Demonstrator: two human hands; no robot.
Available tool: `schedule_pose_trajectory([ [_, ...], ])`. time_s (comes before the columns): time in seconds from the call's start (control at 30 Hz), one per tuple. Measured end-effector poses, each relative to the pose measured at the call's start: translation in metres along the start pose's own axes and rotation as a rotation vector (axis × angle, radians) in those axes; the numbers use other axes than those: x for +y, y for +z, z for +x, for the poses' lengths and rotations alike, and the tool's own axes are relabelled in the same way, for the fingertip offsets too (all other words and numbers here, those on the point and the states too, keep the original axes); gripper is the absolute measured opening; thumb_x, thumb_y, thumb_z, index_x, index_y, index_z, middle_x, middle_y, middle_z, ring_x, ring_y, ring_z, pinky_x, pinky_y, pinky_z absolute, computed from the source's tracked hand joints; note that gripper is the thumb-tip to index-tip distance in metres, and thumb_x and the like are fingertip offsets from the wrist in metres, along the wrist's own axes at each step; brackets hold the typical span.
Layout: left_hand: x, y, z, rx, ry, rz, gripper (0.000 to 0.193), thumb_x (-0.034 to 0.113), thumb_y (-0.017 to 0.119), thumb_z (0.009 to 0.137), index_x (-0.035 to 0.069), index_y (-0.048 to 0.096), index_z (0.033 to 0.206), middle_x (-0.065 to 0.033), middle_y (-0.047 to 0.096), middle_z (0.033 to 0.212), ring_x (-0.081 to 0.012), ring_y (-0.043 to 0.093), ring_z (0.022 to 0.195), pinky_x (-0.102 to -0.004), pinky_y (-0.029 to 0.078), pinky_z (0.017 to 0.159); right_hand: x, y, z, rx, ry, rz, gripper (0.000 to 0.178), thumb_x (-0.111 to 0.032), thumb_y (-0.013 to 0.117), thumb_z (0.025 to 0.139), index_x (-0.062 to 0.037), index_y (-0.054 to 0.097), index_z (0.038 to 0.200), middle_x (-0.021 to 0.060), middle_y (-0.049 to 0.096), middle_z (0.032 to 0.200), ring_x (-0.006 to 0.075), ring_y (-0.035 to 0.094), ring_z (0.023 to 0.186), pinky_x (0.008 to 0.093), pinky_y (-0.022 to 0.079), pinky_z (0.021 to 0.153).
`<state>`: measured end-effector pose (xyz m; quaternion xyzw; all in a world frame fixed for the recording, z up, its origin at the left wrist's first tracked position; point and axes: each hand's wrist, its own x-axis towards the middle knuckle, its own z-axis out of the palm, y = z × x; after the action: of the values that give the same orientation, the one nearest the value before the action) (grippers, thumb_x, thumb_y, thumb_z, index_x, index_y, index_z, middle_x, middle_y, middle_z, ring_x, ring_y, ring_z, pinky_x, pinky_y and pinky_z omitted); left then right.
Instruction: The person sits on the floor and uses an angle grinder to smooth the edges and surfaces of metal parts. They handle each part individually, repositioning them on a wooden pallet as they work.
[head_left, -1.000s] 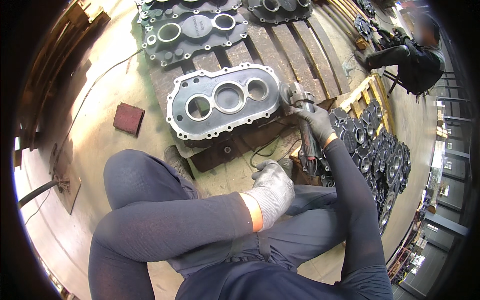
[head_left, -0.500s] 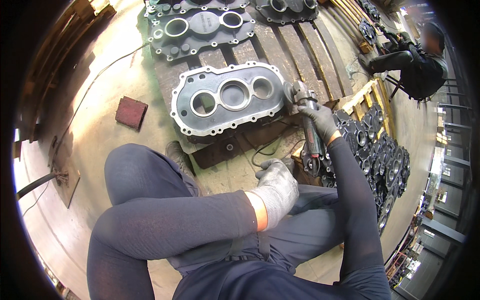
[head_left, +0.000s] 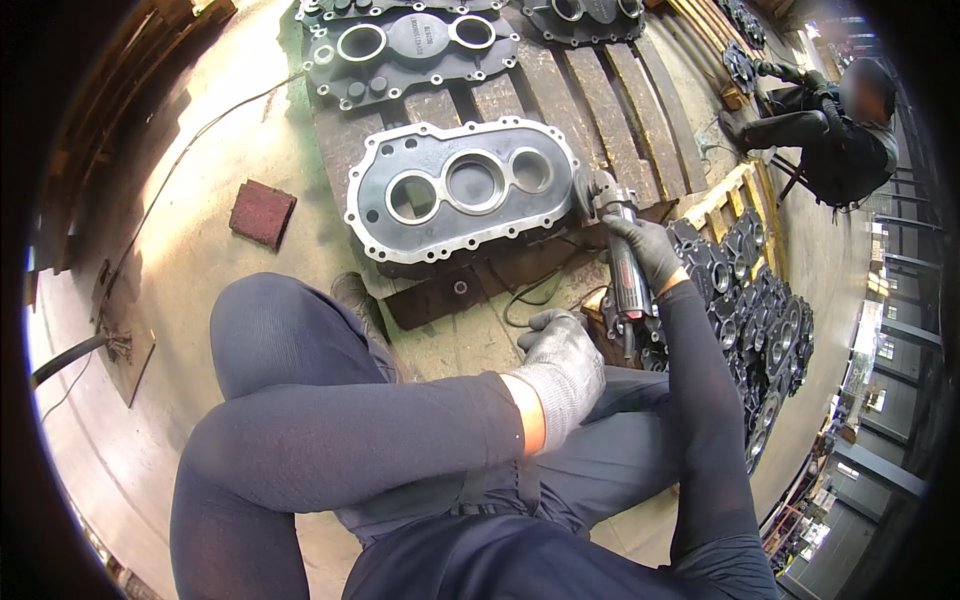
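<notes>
Two gloved hands are in view, well apart. The right hand (head_left: 650, 250) has its grip closed around the body of a grinder (head_left: 628, 285), which stands steeply in the scene with its head on the far side. The disc (head_left: 583, 192) at that head is right by the right end of a metal cover (head_left: 438, 165); whether disc and rim meet cannot be made out. The cover lies flat near the near edge of a dark wooden pallet (head_left: 610, 110), its pale rim all around dotted with bolt holes and three large ringed openings in a row across its middle.

The left hand (head_left: 565, 365) is nearer, in front of the person's body, with the thumb pointing left. Its fingers look curled in, but their inner side is turned away, so I cannot tell how far that grip is closed or whether it has hold of anything.

Farther off on the pallet lies a dark cover (head_left: 418, 40). A reddish-brown pad (head_left: 263, 213) is on the floor at left. Dark metal parts (head_left: 760, 325) are heaped at right. A co-worker (head_left: 850, 145) sits at far right.
</notes>
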<state>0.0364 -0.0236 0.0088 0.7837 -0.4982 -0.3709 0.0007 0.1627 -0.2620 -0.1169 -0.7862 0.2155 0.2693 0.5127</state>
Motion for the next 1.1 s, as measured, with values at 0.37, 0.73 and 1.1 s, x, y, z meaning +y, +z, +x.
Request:
schedule_pose_trajectory([
  [0.37, 0.011, 0.019, -0.003, 0.136, -0.010, 0.076, 0.034, 0.026, 0.067, 0.094, 0.009, 0.077, 0.122, -0.0158, 0.077, 0.110, -0.0366, 0.076, 0.093, -0.0611, 0.053, 0.079, 0.044, 0.046, -0.048, -0.006, 0.085, 0.445, 0.052, -0.033, 0.086, 0.085, 0.0051, 0.062, 0.111, 0.0173, 0.074, 0.087, 0.0288, 0.075, 0.069, 0.0386, 0.064, 0.061],
  [0.73, -0.002, 0.018, -0.022, 0.204, -0.107, 0.102, 0.027, 0.022, 0.065, 0.095, 0.013, 0.077, 0.118, -0.0170, 0.074, 0.116, -0.0307, 0.074, 0.094, -0.0461, 0.056, 0.075, 0.085, 0.129, -0.052, 0.080, 0.215, 0.737, 0.049, -0.043, 0.074, 0.095, 0.0015, 0.059, 0.108, 0.0173, 0.069, 0.092, 0.0256, 0.070, 0.071, 0.0393, 0.055, 0.059],
  [1.1, 0.007, 0.022, -0.044, 0.049, -0.202, 0.201, 0.031, 0.018, 0.059, 0.098, 0.007, 0.074, 0.123, -0.0152, 0.075, 0.114, -0.0314, 0.075, 0.095, -0.0423, 0.056, 0.077, -0.093, 0.228, -0.214, 0.517, 0.434, 0.362, 0.042, -0.046, 0.064, 0.102, -0.0050, 0.067, 0.110, 0.0091, 0.074, 0.088, 0.0194, 0.072, 0.081, 0.0367, 0.055, 0.075],
])
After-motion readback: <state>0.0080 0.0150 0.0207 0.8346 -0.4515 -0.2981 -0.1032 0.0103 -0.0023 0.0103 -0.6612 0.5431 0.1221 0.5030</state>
